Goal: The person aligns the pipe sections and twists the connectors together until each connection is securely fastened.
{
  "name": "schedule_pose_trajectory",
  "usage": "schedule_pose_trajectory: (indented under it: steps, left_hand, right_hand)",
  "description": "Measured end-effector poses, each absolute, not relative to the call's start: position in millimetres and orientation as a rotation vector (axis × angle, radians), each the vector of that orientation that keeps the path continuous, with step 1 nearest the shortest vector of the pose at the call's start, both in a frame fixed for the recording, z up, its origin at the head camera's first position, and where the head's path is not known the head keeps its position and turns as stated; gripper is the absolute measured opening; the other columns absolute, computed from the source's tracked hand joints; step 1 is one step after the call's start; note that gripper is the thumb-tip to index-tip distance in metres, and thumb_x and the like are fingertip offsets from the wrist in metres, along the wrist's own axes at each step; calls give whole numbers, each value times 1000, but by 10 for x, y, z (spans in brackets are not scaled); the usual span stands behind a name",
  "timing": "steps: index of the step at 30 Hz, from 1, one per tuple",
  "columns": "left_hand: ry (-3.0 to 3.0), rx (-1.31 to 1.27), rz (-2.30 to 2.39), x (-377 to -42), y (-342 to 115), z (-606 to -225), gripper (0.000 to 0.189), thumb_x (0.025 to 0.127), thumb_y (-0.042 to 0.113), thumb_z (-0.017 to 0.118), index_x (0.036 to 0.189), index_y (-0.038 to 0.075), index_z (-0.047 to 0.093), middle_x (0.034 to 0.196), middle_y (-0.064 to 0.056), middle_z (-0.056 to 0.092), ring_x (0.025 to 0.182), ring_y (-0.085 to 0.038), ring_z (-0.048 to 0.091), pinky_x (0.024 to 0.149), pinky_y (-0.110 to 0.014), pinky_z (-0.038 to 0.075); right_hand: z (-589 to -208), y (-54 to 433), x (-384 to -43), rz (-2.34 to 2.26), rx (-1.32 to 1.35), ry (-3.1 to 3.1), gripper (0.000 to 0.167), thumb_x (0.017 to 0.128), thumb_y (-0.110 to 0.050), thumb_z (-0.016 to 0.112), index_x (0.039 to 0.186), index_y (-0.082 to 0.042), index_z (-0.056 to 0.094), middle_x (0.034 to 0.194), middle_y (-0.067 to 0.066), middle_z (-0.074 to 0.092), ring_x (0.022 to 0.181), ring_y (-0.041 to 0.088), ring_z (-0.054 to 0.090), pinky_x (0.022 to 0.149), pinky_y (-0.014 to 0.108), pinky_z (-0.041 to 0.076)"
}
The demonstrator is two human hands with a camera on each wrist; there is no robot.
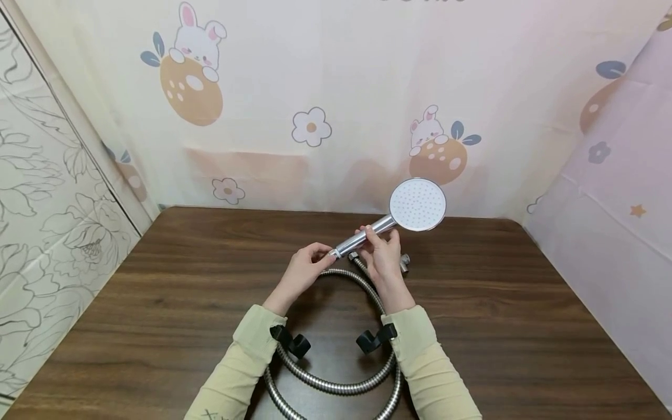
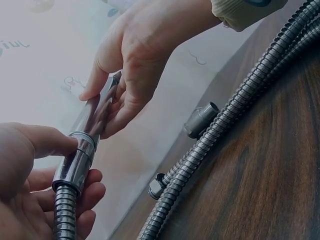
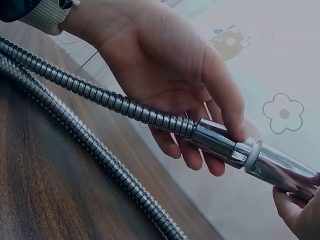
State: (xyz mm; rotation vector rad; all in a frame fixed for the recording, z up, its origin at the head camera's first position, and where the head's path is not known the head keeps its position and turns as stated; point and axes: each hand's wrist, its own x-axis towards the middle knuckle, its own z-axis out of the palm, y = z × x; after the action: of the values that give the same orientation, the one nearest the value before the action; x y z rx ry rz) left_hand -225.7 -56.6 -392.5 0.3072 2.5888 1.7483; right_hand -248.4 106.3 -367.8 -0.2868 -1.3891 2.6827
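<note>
A chrome hand shower (image 1: 418, 204) with a round white spray face is held tilted above the table, its face up and to the right. My right hand (image 1: 382, 259) grips its handle (image 3: 285, 167). My left hand (image 1: 301, 271) pinches the chrome end connector (image 2: 72, 167) of a flexible metal shower hose (image 1: 341, 388) between thumb and fingers. The connector sits against the handle's lower end, with a whitish ring (image 3: 253, 154) showing at the joint. The hose loops down between my forearms onto the table.
On the wooden table (image 1: 173, 303), the hose's other end with a hex nut (image 2: 156, 187) lies behind my right hand. Beside it is a small metal fitting (image 2: 201, 120). A patterned cloth (image 1: 346, 70) hangs at the back table edge. Black wrist mounts (image 1: 375, 338) hang from both cuffs.
</note>
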Motion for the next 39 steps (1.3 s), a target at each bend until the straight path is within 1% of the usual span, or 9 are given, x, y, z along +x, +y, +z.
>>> schedule_pose_trajectory:
  steps: [3, 6, 10, 12, 18, 24, 30, 35, 39]
  left_hand:
    - [2618, 332, 1761, -2254, -569, -3907, 22, 84, 21, 65, 103, 11, 63, 90, -2, 64, 73, -13, 52, 63, -27, 41]
    - [2663, 345, 1762, -2261, -566, -3910, 23, 81, 16, 69, 101, 11, 62, 88, -2, 64, 71, -14, 52, 62, -26, 41]
    - [2694, 344, 1765, -2268, -555, -3924, 25, 78, 14, 71, 100, 11, 62, 86, -3, 64, 71, -14, 53, 63, -26, 42]
    - [2692, 345, 1775, -2266, -553, -3927, 24, 79, 16, 70, 100, 11, 62, 87, -2, 64, 72, -14, 54, 63, -27, 42]
    - [2644, 317, 1849, -2259, -554, -3920, 17, 86, 22, 62, 100, 12, 63, 91, -3, 64, 78, -16, 58, 67, -27, 45]
    - [2652, 304, 1871, -2260, -555, -3905, 14, 85, 19, 63, 97, 12, 64, 89, -3, 64, 77, -14, 58, 68, -28, 46]
    - [2662, 315, 1865, -2271, -550, -3921, 16, 83, 19, 66, 97, 11, 64, 89, -3, 65, 78, -14, 58, 71, -29, 47]
    - [2652, 301, 1787, -2277, -549, -3943, 19, 86, 25, 62, 101, 13, 62, 90, -1, 64, 79, -13, 57, 69, -28, 45]
    - [2650, 321, 1733, -2275, -552, -3950, 23, 89, 28, 58, 104, 12, 61, 90, 0, 64, 78, -14, 55, 67, -27, 43]
  right_hand:
    - [-3672, 1060, -2485, 2688, -292, -1379, 26, 91, -4, 51, 109, -16, 37, 89, 7, 59, 92, 25, 63, 75, 34, 52]
    - [-3675, 1057, -2488, 2686, -288, -1380, 27, 90, -4, 51, 110, -16, 37, 90, 6, 58, 90, 23, 63, 75, 33, 52]
    - [-3684, 1053, -2490, 2682, -289, -1378, 28, 90, -4, 52, 110, -15, 36, 90, 6, 58, 88, 22, 64, 74, 33, 52]
    - [-3687, 1052, -2487, 2680, -288, -1376, 27, 90, -4, 52, 110, -15, 37, 90, 6, 59, 87, 21, 64, 73, 33, 52]
    - [-3681, 1054, -2479, 2681, -278, -1377, 27, 90, -5, 52, 110, -15, 36, 89, 6, 59, 81, 17, 64, 73, 32, 52]
    - [-3682, 1063, -2492, 2692, -289, -1375, 27, 90, -5, 53, 109, -15, 36, 94, 8, 57, 80, 16, 64, 73, 32, 52]
    - [-3711, 1057, -2497, 2670, -275, -1385, 28, 90, -5, 53, 110, -15, 36, 94, 8, 57, 81, 17, 64, 75, 34, 52]
    - [-3724, 1043, -2469, 2645, -183, -1353, 32, 87, -8, 59, 110, -12, 37, 90, 6, 59, 83, 19, 64, 74, 34, 51]
    - [-3705, 1035, -2467, 2645, -188, -1348, 32, 87, -8, 60, 109, -10, 37, 87, 5, 60, 84, 19, 64, 75, 34, 51]
